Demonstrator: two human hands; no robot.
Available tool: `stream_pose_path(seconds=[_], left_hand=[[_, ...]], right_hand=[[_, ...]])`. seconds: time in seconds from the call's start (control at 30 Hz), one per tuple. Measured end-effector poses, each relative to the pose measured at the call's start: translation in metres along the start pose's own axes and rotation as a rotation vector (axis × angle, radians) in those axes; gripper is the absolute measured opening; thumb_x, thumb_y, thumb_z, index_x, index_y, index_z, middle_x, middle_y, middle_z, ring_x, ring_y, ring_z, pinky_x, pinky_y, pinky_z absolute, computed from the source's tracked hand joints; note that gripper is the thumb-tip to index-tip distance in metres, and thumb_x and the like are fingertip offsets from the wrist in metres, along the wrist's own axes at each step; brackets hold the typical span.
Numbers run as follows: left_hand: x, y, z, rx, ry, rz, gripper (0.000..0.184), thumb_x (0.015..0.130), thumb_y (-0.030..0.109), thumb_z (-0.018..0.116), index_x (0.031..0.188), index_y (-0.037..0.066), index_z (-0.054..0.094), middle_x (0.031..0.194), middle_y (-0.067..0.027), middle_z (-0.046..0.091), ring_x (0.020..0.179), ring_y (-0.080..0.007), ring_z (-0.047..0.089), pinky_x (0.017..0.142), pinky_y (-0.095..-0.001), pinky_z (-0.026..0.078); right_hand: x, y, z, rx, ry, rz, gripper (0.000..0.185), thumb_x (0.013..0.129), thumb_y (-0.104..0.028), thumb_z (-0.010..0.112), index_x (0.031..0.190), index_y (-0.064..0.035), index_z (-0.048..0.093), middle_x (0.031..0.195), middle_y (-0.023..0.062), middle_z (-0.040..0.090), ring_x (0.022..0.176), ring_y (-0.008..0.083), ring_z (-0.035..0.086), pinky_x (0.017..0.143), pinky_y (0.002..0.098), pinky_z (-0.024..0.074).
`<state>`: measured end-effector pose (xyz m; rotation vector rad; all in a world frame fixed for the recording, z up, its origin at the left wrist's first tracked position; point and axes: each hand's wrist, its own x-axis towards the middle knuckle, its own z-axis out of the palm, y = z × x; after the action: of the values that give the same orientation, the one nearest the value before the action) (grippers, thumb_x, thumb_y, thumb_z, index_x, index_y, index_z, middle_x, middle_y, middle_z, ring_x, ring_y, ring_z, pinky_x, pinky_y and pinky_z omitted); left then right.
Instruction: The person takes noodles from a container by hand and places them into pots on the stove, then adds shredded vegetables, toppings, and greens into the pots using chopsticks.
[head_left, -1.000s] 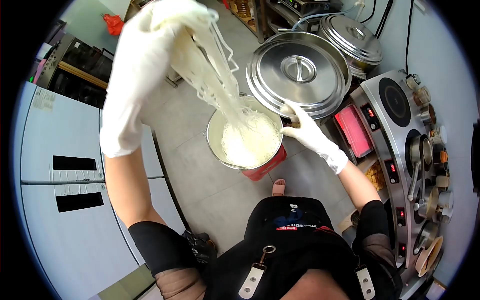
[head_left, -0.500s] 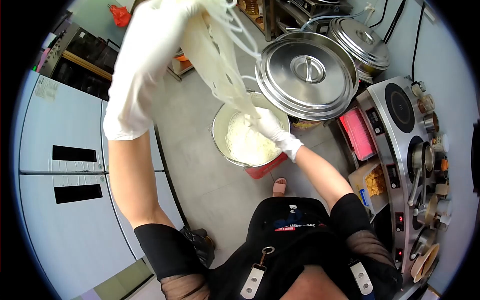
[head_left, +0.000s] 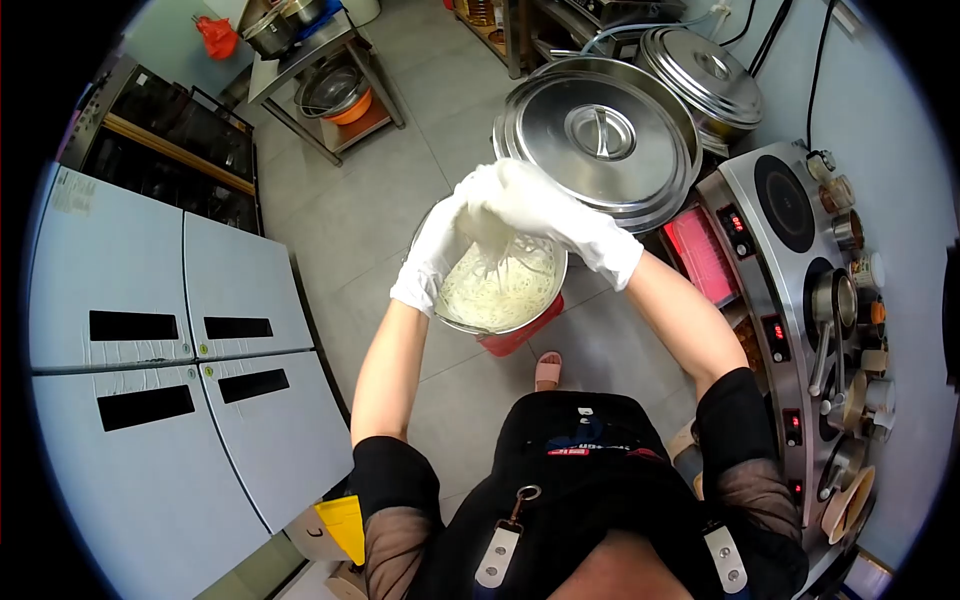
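Observation:
White rice noodles (head_left: 500,290) fill a metal bucket (head_left: 563,268). Over it, my left hand (head_left: 445,230) and my right hand (head_left: 540,205), both in white gloves, meet close together. A bunch of noodles is gripped between them, and its strands hang down to the noodles below. Both hands are closed around this bunch; the gloves partly hide the fingers. The bucket's far rim is hidden behind my hands.
A red stand (head_left: 520,335) shows beneath the bucket. Just beyond, to the right, is a big lidded pot (head_left: 600,140). The stove counter (head_left: 770,290) with pans lines the right side; refrigerator doors (head_left: 110,270) line the left. A metal rack (head_left: 330,90) stands farther back.
My left hand has come down from high above the bucket to beside my right hand, lowering the long stretched noodles. My right hand has risen slightly from the bucket.

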<state>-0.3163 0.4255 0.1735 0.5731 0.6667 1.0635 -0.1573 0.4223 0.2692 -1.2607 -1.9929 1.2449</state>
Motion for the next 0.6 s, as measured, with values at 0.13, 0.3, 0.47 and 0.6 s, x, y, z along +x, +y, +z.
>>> stream_pose_path(seconds=[0.13, 0.3, 0.47, 0.6], left_hand=[[-0.018, 0.002, 0.020, 0.142, -0.089, 0.114, 0.042, 0.080, 0.016, 0.065, 0.117, 0.001, 0.052, 0.110, -0.0054, 0.058, 0.104, -0.0154, 0.053, 0.093, -0.0286, 0.041], [-0.008, 0.006, 0.021, 0.599, 0.016, 0.205, 0.031, 0.075, 0.008, 0.067, 0.105, 0.001, 0.061, 0.096, -0.0052, 0.064, 0.086, -0.0139, 0.060, 0.079, -0.0283, 0.049], [0.003, 0.009, -0.003, 0.818, 0.005, 0.144, 0.023, 0.081, 0.010, 0.063, 0.103, 0.002, 0.063, 0.094, -0.0044, 0.065, 0.084, -0.0143, 0.061, 0.078, -0.0285, 0.048], [0.007, 0.005, -0.015, 1.506, 0.113, 0.038, 0.023, 0.084, 0.017, 0.058, 0.103, 0.006, 0.063, 0.098, -0.0108, 0.065, 0.089, -0.0227, 0.062, 0.081, -0.0328, 0.047]], right_hand=[[0.034, 0.033, 0.010, -0.194, 0.040, -0.324, 0.021, 0.077, -0.016, 0.050, 0.078, 0.0011, 0.062, 0.075, 0.0104, 0.062, 0.070, 0.0176, 0.057, 0.066, 0.0294, 0.0446], [0.038, 0.020, 0.008, 0.295, -0.072, -0.175, 0.013, 0.072, -0.014, 0.059, 0.074, -0.0019, 0.063, 0.073, 0.0027, 0.062, 0.068, 0.0096, 0.053, 0.064, 0.0252, 0.0431], [0.036, 0.046, 0.006, 0.266, -0.019, 0.001, 0.021, 0.072, -0.019, 0.065, 0.082, -0.0005, 0.063, 0.076, 0.0069, 0.064, 0.073, 0.0136, 0.059, 0.068, 0.0279, 0.0460], [0.022, 0.074, 0.002, -0.307, -0.050, 0.209, 0.033, 0.072, -0.025, 0.071, 0.091, 0.0013, 0.063, 0.083, 0.0167, 0.065, 0.078, 0.0253, 0.063, 0.073, 0.0339, 0.0485]])
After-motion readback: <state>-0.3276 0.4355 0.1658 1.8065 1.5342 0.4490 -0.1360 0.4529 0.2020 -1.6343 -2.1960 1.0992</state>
